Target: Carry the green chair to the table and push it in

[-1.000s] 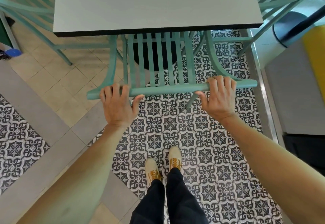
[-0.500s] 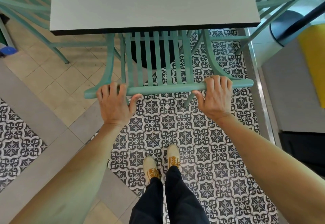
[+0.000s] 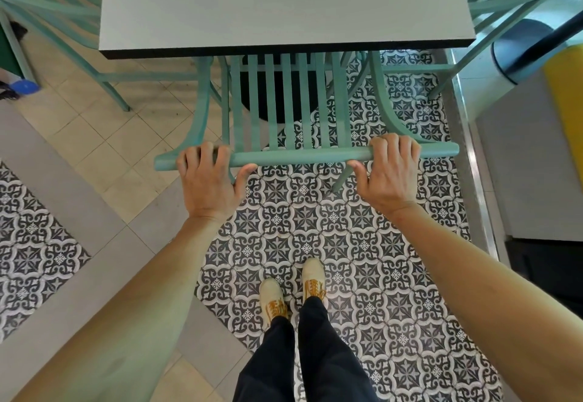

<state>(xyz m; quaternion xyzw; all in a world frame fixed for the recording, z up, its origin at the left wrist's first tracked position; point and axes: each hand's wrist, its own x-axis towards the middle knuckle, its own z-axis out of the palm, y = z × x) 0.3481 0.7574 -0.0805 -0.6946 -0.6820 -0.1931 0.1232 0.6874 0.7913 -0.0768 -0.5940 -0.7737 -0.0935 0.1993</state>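
Now left hand (image 3: 208, 184) and right hand (image 3: 389, 174) clamp the green chair (image 3: 299, 157) top rail, seat under the table (image 3: 284, 4).

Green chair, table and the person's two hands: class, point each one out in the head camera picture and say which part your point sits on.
green chair (image 3: 299, 158), head view, on the top rail between the hands.
table (image 3: 277, 4), head view, on its bare grey top.
left hand (image 3: 209, 182), head view, on its back.
right hand (image 3: 389, 174), head view, on its back.

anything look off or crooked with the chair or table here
Nothing stands out. The green chair sits squarely under the table, the left hand and right hand grip its top rail, and no damage or spill is visible.
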